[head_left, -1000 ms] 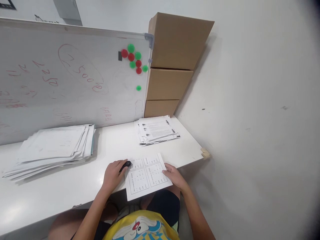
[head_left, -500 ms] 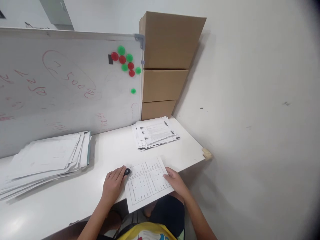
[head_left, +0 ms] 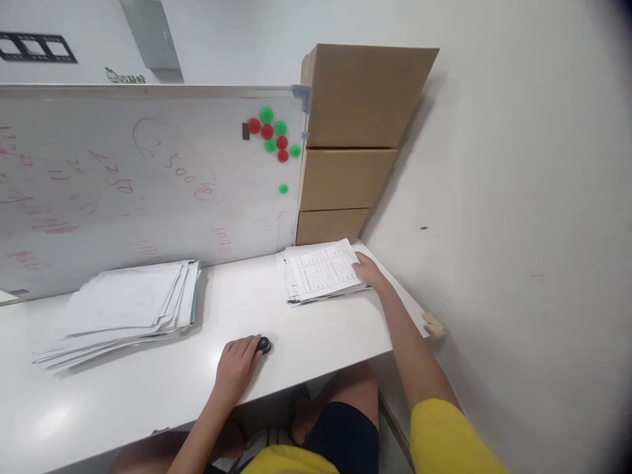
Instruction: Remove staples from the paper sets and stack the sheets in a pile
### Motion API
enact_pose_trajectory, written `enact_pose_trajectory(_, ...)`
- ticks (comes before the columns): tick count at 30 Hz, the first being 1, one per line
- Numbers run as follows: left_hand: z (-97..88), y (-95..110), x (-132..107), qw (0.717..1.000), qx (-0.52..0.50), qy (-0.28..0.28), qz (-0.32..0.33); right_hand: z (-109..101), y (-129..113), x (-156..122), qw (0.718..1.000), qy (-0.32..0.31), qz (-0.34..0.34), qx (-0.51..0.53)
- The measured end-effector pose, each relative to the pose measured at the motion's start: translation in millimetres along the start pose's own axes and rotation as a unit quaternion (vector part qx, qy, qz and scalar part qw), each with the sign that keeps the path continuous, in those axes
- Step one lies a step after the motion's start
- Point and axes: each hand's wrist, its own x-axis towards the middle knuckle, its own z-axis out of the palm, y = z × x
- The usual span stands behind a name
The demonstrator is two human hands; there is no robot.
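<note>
My left hand [head_left: 237, 364] rests on the white table, its fingers closed round a small black object [head_left: 264, 344]. Only the rounded end of that object shows; the hand hides the rest, so I cannot tell its kind. Farther off, at the back right, my right hand [head_left: 368, 268] grips the right edge of a printed sheet of paper [head_left: 320, 268]. The sheet has boxed sections and lies over a stack of papers [head_left: 292, 289]. Whether the whole sheet touches the stack I cannot tell.
A thick, uneven pile of papers [head_left: 133, 296] lies on the table [head_left: 237, 296] to the left. Behind stands a whiteboard [head_left: 187, 217] with red writing and several red and green magnets [head_left: 267, 131]. Stacked cardboard boxes [head_left: 348, 178] stand beside it, near the right wall [head_left: 518, 197].
My right hand has carried the printed sheet away from my body, from beside my left hand to over the right stack. The left hand keeps its grip on the black object.
</note>
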Motion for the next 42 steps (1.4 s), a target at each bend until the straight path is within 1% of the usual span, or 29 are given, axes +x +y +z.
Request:
enact_pose_trajectory(3,-1.5,-0.6,0.3,1.0,0.009,-0.005,-0.002,10.0,-3.3,18.0,0.999,0.001,-0.012,-0.032)
enact_pose_trajectory(5,-2.4,0.8,0.1,1.0,0.013,-0.018,-0.006,15.2,0.2,15.0,0.998,0.018,-0.015,-0.054)
enact_pose_trajectory(6,-2.4,2.4,-0.6,1.0,0.012,-0.024,-0.01,18.4,4.7,7.9,0.997,0.036,-0.019,-0.067)
enact_pose_trajectory(8,-2.1,6.6,-3.1,1.0,0.007,-0.023,-0.017,27.0,18.6,-18.5,0.991,0.086,-0.033,-0.095)
enact_pose_trajectory(10,-2.6,8.6,-6.1,0.999,0.005,-0.002,-0.035,37.7,35.9,-58.4,0.983,0.133,-0.048,-0.115)
enact_pose_trajectory(12,-7.2,1.6,-7.4,0.998,0.004,0.025,-0.065,47.9,51.7,-104.6,0.982,0.133,-0.045,-0.125)
enact_pose_trajectory(13,-11.8,-7.1,-6.9,0.996,0.006,0.037,-0.086,52.3,57.8,-127.5,0.983,0.131,-0.042,-0.124)
enact_pose_trajectory(15,-26.6,-36.4,-3.8,0.988,0.027,0.058,-0.143,59.5,65.4,-168.5,0.983,0.096,-0.054,-0.145)
enact_pose_trajectory(18,-57.7,-99.2,2.6,0.96,0.101,0.071,-0.25,66.7,66.9,-212.2,0.979,0.041,-0.079,-0.185)
enact_pose_trajectory(19,-68.3,-120.0,4.0,0.947,0.13,0.066,-0.286,68.4,65.4,-221.6,0.978,0.031,-0.079,-0.193)
enact_pose_trajectory(20,-77.9,-138.5,4.8,0.936,0.155,0.047,-0.312,69.7,63.3,-228.7,0.976,0.024,-0.074,-0.203)
enact_pose_trajectory(22,-93.3,-164.9,5.0,0.923,0.189,-0.015,-0.335,71.3,58.1,-236.7,0.968,0.011,-0.054,-0.244)
enact_pose_trajectory(23,-98.6,-172.3,4.7,0.921,0.197,-0.052,-0.333,71.8,55.2,-238.5,0.961,0.004,-0.044,-0.273)
enact_pose_trajectory(25,-105.0,-177.3,4.1,0.919,0.204,-0.107,-0.32,72.0,50.1,-239.6,0.944,-0.006,-0.026,-0.328)
enact_pose_trajectory(27,-107.4,-174.0,3.9,0.918,0.206,-0.127,-0.314,71.8,46.7,-239.4,0.933,-0.012,-0.019,-0.36)
enact_pose_trajectory(31,-109.3,-164.0,2.2,0.92,0.213,-0.147,-0.294,71.2,45.9,-239.8,0.925,-0.017,-0.025,-0.378)
enact_pose_trajectory(35,-113.5,-162.7,-8.1,0.932,0.202,-0.164,-0.252,70.0,46.5,-240.4,0.924,-0.017,-0.026,-0.38)
enact_pose_trajectory(37,-114.4,-164.4,-17.1,0.942,0.174,-0.152,-0.245,69.4,45.3,-240.8,0.925,-0.019,-0.024,-0.378)
enact_pose_trajectory(39,-113.5,-166.7,-27.0,0.951,0.142,-0.124,-0.243,69.3,43.5,-241.7,0.927,-0.024,-0.022,-0.373)
enact_pose_trajectory(42,-110.3,-170.8,-39.4,0.959,0.104,-0.083,-0.25,70.5,42.0,-243.7,0.932,-0.028,-0.018,-0.362)
